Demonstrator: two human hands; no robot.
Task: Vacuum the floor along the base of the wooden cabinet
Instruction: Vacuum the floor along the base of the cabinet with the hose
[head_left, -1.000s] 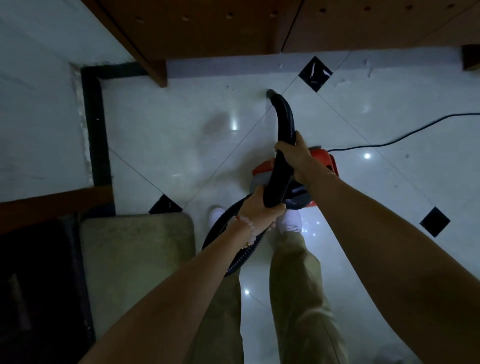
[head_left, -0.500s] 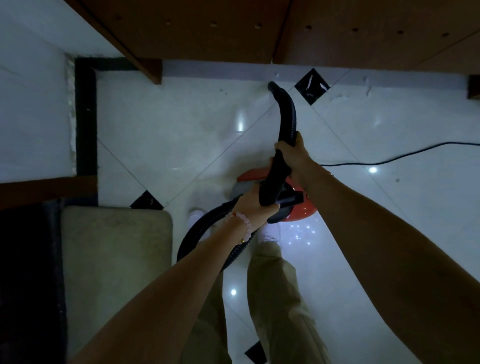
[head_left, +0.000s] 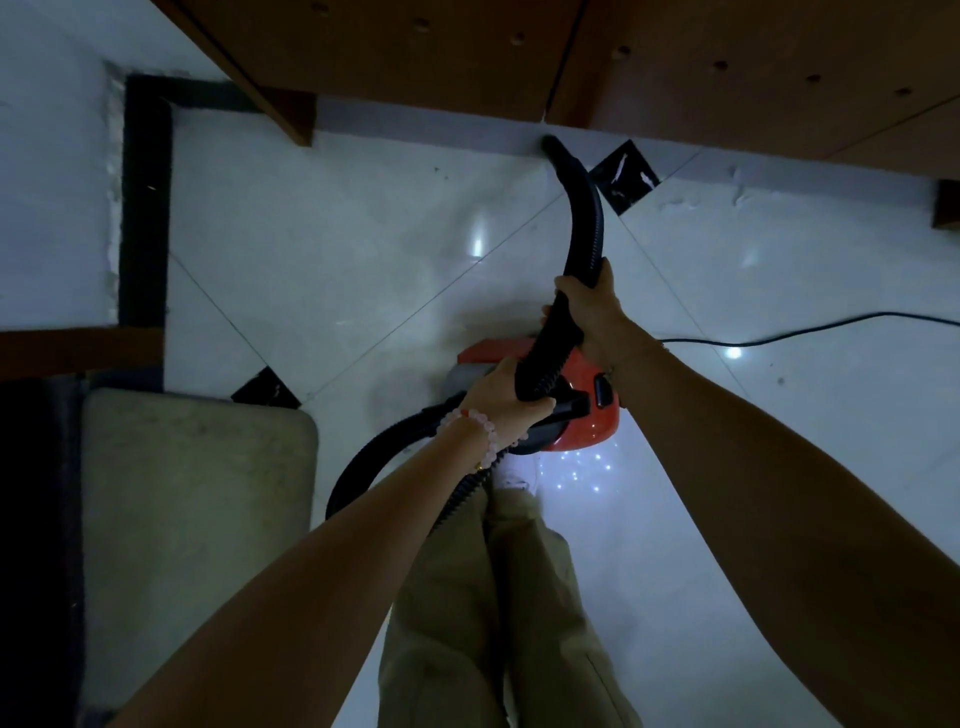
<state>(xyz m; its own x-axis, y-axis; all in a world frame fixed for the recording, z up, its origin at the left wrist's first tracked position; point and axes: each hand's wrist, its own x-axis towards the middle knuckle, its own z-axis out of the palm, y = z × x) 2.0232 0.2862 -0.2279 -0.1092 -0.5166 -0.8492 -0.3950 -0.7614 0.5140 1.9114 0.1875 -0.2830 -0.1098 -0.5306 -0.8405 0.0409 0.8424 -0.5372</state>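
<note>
A black ribbed vacuum hose (head_left: 584, 218) curves forward over the white tiled floor (head_left: 337, 249), and its nozzle tip (head_left: 549, 141) sits at the shadowed gap under the wooden cabinet (head_left: 675, 62). My right hand (head_left: 592, 306) is shut around the hose higher up. My left hand (head_left: 506, 395), with a bead bracelet on the wrist, is shut on the hose lower down. The red canister vacuum (head_left: 587, 400) sits on the floor just beyond my feet, partly hidden by my hands.
A cabinet leg (head_left: 296, 122) stands left of the nozzle and another (head_left: 946, 205) at the far right. A black power cord (head_left: 779, 338) trails right. A pale floor mat (head_left: 192, 519) lies at the left beside a dark doorway. Black diamond tiles (head_left: 626, 176) dot the floor.
The nozzle has moved forward from the open floor to the base of the cabinet. Both hands kept their grip, and my view has shifted closer to the cabinet.
</note>
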